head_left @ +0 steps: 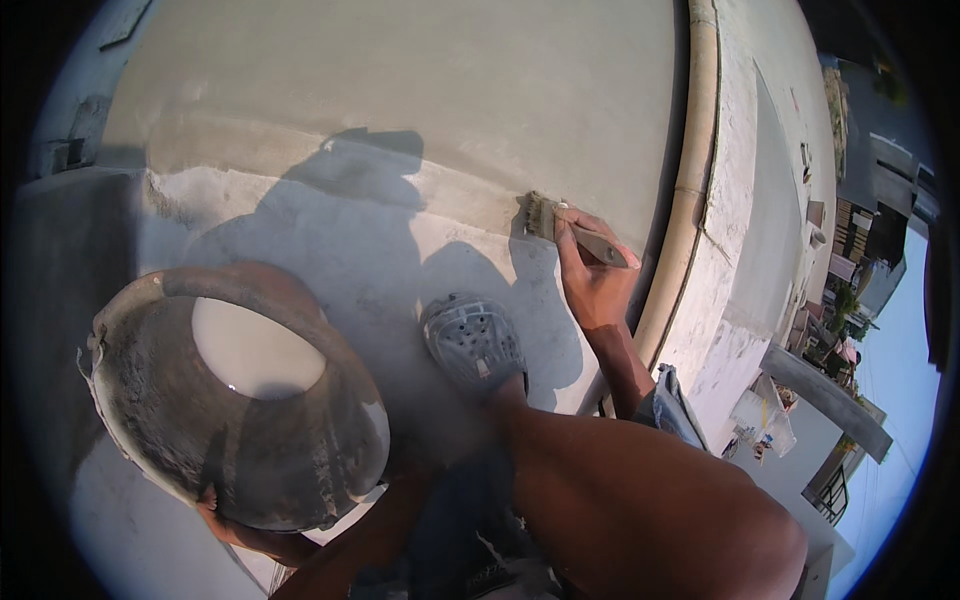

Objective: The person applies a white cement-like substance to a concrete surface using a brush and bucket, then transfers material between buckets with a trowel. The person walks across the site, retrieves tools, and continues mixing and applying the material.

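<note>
My right hand [597, 280] is closed round the handle of a flat, wide brush [542, 216]. The brush's bristles touch a darker band along the bottom of the grey plastered surface [420, 80]. At the lower left, my left hand [255, 538] grips the near side of a dark, worn rubber bucket [270, 455], its fingers partly hidden by it. The bucket tilts toward me, and milky whitish liquid [250, 350] lies inside.
My foot in a grey clog [474, 342] rests on the pale ledge [345, 230] between bucket and brush. Along the right runs a bamboo pole [692, 150] by a pale wall edge. Farther right, buildings and a concrete beam [830, 400] show below. My shadow falls across the ledge and plaster.
</note>
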A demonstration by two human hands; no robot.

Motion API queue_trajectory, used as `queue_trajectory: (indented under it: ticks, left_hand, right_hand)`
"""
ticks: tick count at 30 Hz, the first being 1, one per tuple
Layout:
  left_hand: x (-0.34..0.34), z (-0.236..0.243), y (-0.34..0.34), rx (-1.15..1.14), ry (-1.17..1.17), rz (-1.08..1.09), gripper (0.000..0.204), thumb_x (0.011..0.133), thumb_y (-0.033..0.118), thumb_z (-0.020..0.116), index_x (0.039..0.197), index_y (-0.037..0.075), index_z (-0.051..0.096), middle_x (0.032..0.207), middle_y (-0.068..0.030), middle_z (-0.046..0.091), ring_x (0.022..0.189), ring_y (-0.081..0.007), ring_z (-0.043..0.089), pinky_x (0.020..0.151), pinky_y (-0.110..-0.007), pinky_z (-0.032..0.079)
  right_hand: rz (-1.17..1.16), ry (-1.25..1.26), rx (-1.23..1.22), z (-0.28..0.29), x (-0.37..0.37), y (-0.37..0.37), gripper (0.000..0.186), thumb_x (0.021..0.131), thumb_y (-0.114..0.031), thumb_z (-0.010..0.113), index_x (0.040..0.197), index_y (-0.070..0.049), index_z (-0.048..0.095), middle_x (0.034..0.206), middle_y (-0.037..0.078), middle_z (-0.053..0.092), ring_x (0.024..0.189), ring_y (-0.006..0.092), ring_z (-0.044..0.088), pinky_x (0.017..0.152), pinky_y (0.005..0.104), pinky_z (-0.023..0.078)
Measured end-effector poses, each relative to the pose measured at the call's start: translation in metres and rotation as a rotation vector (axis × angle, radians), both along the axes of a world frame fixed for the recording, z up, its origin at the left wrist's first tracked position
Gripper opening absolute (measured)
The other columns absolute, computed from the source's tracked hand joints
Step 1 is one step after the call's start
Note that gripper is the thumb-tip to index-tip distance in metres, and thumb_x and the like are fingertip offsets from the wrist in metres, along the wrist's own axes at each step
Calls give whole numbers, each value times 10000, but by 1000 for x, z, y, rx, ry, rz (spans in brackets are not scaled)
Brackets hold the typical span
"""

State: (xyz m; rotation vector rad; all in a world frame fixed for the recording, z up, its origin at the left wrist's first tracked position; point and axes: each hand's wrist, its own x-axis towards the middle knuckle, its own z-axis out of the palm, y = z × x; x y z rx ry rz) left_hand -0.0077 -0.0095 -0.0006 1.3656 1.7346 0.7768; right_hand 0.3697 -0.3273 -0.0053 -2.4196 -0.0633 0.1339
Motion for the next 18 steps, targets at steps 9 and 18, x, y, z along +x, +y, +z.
queue_trajectory:
  ticks: [9, 18]
  left_hand:
    - [12, 8, -16, -9, -168, 25, 284, 997, 346, 520, 926, 101, 645, 1096, -90, 635, 995, -234, 592, 905, -425, 488]
    - [18, 17, -7, -169, -290, 228, 338, 933, 353, 518, 1061, 65, 642, 1202, -102, 618, 1090, -265, 569, 965, -452, 443]
  right_hand:
    - [-147, 98, 89, -1, 13, -21, 181, 936, -29, 692, 1091, 51, 740, 963, 110, 764, 876, 128, 709, 804, 268, 576]
    - [347, -147, 128, -19, 2, 56, 182, 940, -35, 687, 1102, 25, 744, 1092, 138, 769, 955, 146, 716, 824, 270, 569]
